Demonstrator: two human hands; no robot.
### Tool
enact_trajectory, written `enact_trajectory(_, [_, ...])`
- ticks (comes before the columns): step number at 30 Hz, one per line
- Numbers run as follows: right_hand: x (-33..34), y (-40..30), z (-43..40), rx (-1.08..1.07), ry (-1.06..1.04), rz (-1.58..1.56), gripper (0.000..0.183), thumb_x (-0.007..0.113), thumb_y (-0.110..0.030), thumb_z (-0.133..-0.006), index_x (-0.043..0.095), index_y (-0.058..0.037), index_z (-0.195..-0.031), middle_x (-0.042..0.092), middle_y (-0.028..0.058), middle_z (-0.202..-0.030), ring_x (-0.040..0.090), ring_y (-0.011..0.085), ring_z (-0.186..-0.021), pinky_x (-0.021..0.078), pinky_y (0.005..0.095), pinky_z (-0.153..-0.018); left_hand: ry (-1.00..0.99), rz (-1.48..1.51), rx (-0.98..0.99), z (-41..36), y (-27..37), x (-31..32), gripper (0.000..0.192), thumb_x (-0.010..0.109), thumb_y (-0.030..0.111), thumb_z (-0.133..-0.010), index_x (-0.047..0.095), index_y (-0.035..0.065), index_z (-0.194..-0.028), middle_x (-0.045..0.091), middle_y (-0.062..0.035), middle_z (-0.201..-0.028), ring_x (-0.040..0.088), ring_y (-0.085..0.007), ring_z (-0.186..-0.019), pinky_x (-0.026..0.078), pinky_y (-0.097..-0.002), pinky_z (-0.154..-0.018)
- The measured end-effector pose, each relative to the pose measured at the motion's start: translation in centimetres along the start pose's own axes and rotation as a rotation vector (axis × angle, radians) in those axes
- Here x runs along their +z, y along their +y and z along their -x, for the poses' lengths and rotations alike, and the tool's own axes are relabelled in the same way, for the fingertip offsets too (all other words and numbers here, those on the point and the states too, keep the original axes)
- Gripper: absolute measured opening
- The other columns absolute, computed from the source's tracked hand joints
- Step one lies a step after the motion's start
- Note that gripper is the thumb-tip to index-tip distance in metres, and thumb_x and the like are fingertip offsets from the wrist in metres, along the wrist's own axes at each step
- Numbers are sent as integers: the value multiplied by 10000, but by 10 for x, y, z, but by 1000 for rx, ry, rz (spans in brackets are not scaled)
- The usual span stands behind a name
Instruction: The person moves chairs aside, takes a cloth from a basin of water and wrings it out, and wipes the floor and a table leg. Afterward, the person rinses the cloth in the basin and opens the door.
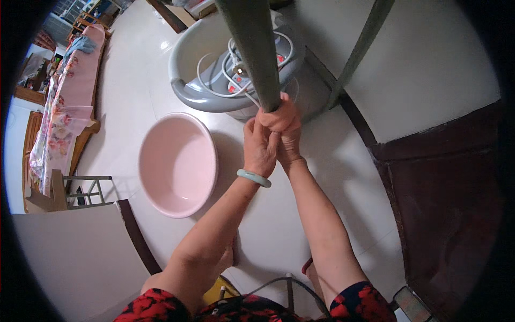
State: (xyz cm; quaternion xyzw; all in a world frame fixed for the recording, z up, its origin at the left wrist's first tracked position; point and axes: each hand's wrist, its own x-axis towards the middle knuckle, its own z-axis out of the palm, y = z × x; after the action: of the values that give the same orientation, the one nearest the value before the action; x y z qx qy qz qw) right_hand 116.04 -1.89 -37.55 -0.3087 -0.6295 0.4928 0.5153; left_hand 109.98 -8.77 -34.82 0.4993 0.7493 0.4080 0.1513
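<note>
An orange-pink cloth (pixel 281 114) is wrapped around the near end of a thick grey-green pole (pixel 257 52), which juts toward me from the top of the view. My right hand (pixel 290 143) grips the cloth from the right side, its fingers largely hidden. Close against it, my left hand (pixel 259 149) pinches the cloth's lower left side with curled fingers. A pale green bangle (pixel 254 178) circles my left wrist. Beyond the pole stands a grey and white plastic tub (pixel 193 94), with a coiled white power cord (pixel 213 91) and a power strip (pixel 237 82) lying on it.
A pink plastic basin (pixel 177 169) rests on the pale tiled floor to the left. Another grey-green pole (pixel 358 56) slants down near the right wall. A dark reddish-brown door (pixel 446 193) is at right. Farther left is a wooden bench with a floral cover (pixel 60 129).
</note>
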Motion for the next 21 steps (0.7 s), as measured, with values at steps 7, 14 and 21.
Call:
enact_trajectory(7, [5,54,34,398,26,-268,401,705,-192,-789,490,-107,-1116,478,-10,-985,509,103,-940,482,284,-798,-27,139,-259,17,-59,52,431,567,145,-886,435,9,-1273,585,-158,-1141,593,-248,-1013,458,-343,-887])
enact_trajectory(14, [-3,101,41,598,23,-674,247,648,-111,-732,547,-92,-957,521,4,-903,505,103,-818,432,262,-743,-225,326,-402,21,-118,90,469,542,116,-835,420,14,-1276,588,-228,-1123,568,-355,-1068,442,-396,-903])
enact_trajectory(21, [-16,120,26,707,-285,-196,330,644,-91,-657,539,-40,-966,554,92,-885,532,161,-821,439,295,-738,-245,414,-589,12,-111,98,467,562,96,-804,454,-29,-1241,586,-155,-1132,579,-210,-992,460,-324,-865])
